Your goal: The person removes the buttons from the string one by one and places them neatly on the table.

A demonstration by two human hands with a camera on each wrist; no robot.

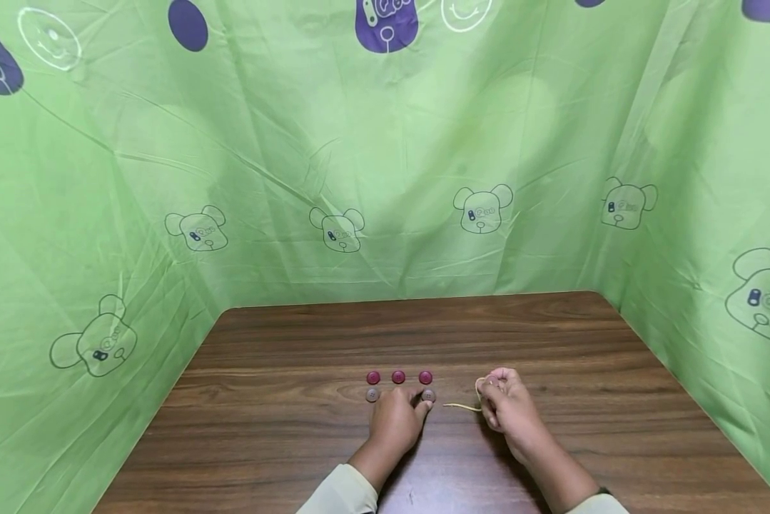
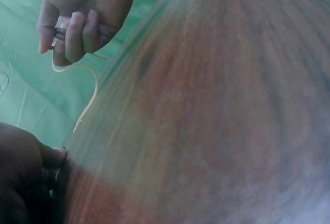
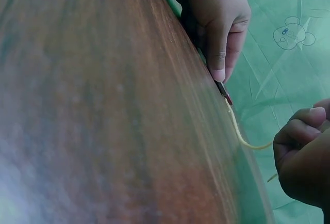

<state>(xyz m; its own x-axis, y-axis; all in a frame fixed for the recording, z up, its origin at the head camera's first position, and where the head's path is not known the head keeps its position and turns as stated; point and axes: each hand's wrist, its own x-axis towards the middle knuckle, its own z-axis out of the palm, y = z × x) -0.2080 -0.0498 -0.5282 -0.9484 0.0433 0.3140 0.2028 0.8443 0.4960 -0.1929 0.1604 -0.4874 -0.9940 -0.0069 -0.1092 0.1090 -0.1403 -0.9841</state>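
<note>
On the wooden table, my left hand [image 1: 395, 417] pinches the edge of a grey-brown button [image 1: 428, 395] between thumb and fingers. That button lies flat at the right end of the near row. To the right, my right hand [image 1: 508, 410] is raised with curled fingers, gripping another grey-brown button [image 2: 60, 33] together with a thin yellow cord [image 2: 94, 87]. The cord loops out of the fingers, and its loose end lies toward the left hand. Part of the button in my right hand is hidden by the fingers.
Behind my left hand, dark red buttons lie in a row: one on the left [image 1: 373, 377], one in the middle [image 1: 398, 377] and one on the right [image 1: 426, 377]. Another grey-brown button [image 1: 372, 395] lies left of the hand. A green printed cloth [image 1: 397, 264] hangs around the table [image 1: 262, 428].
</note>
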